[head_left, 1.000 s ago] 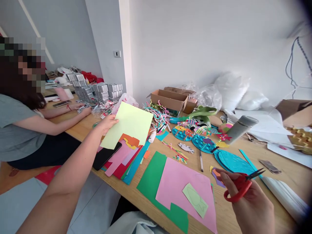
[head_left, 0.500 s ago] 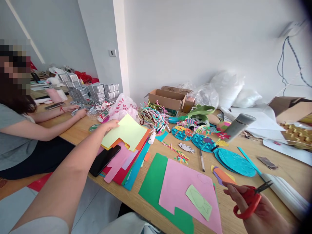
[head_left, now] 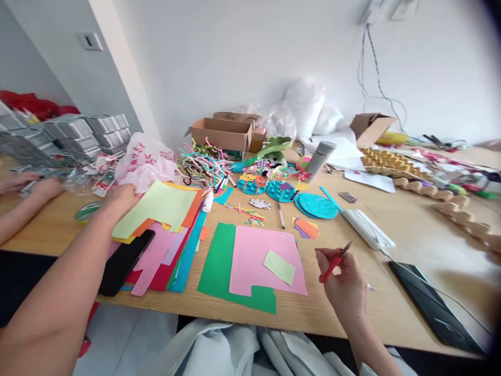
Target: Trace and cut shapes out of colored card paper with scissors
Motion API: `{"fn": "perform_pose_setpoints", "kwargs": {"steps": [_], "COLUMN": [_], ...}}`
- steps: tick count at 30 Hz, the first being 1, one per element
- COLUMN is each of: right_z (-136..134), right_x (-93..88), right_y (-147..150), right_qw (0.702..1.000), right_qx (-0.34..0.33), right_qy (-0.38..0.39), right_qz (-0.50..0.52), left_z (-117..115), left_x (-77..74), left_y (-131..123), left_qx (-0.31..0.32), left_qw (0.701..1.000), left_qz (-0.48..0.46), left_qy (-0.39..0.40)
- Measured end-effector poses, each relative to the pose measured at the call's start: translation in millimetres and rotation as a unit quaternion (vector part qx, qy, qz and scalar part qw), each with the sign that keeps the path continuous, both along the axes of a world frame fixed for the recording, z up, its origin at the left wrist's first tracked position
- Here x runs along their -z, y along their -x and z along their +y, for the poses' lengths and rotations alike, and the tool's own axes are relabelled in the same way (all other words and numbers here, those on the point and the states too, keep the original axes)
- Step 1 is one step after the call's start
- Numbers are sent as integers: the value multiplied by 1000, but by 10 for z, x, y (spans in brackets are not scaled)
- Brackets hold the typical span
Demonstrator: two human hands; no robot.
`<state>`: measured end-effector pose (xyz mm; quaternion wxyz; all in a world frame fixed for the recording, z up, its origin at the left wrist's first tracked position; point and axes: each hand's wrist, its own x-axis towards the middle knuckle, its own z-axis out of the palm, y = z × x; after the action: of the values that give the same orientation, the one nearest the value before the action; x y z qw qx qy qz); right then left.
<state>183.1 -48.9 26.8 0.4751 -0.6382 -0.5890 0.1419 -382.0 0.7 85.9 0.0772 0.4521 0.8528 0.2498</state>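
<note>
My left hand (head_left: 119, 201) pinches the upper left edge of a pale yellow-green sheet of paper (head_left: 162, 206), which lies on a stack of coloured paper (head_left: 182, 274). In my right hand (head_left: 346, 282) is a pair of red-handled scissors (head_left: 333, 265), its blades pointing up and away. Left of the scissors, a pink sheet (head_left: 248, 261) overlaps a green sheet (head_left: 215, 261). On the pink one rests a small pale green piece (head_left: 279, 267), which has faint pencil lines. Beyond them are orange and purple paper scraps (head_left: 307, 228).
A black phone (head_left: 127, 261) lies on the paper stack's near side. Pipe cleaners (head_left: 203, 164), a cardboard box (head_left: 223, 134), blue paper discs (head_left: 317, 205) and a grey flask (head_left: 321, 159) stand farther back. A power strip (head_left: 368, 228) and dark tablet (head_left: 434, 308) lie right. At left are a co-worker's hands (head_left: 47, 188).
The view has swung right, bringing the tablet into sight. My left hand and the pale yellow-green sheet are lower over the stack. The scissors in my right hand have turned more upright.
</note>
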Motion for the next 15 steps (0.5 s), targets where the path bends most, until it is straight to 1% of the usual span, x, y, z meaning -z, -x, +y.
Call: {"fn": "perform_pose_setpoints", "kwargs": {"steps": [1, 2, 3, 4, 5, 6, 7, 8, 9, 10, 11, 12, 14, 15], "right_z": [-53, -106, -156, -200, -237, -267, -288, -302, -311, -315, -316, -315, -314, -314], "right_x": [82, 168, 257, 345, 425, 496, 553, 595, 622, 635, 638, 636, 630, 633], "right_y": [-39, -72, -99, -118, -130, -137, -139, -139, -137, -135, -135, -136, -147, -156], "right_qw": [999, 998, 997, 997, 997, 997, 996, 996, 994, 993, 991, 990, 988, 988], "right_qx": [1, 0, -6, -9, -13, -18, -24, -31, -34, -37, -40, -41, -49, -55], "right_qy": [-10, -23, -30, -36, -36, -36, -40, -45, -53, -62, -70, -77, -83, -81], "right_qz": [-33, -54, -65, -68, -67, -66, -69, -77, -86, -97, -105, -112, -120, -123], "left_z": [-70, -150, -237, -325, -405, -472, -522, -549, -556, -545, -520, -487, -421, -397], "left_x": [-46, -81, -99, -93, -60, -2, 77, 168, 263, 355, 437, 507, 605, 636], "left_y": [-147, -358, -635, -970, -1349, -1753, -2156, -2535, -2869, -3145, -3355, -3501, -3636, -3650], "left_qx": [12, 16, 44, 73, 103, 149, 223, 304, 357, 390, 412, 420, 433, 436], "left_qw": [998, 993, 987, 981, 970, 954, 927, 887, 849, 824, 812, 809, 806, 816], "left_qz": [27, 27, 1, -41, -91, -151, -222, -299, -357, -386, -394, -395, -388, -365], "left_qy": [-53, -116, -152, -178, -199, -211, -203, -175, -157, -139, -123, -116, -111, -103]}}
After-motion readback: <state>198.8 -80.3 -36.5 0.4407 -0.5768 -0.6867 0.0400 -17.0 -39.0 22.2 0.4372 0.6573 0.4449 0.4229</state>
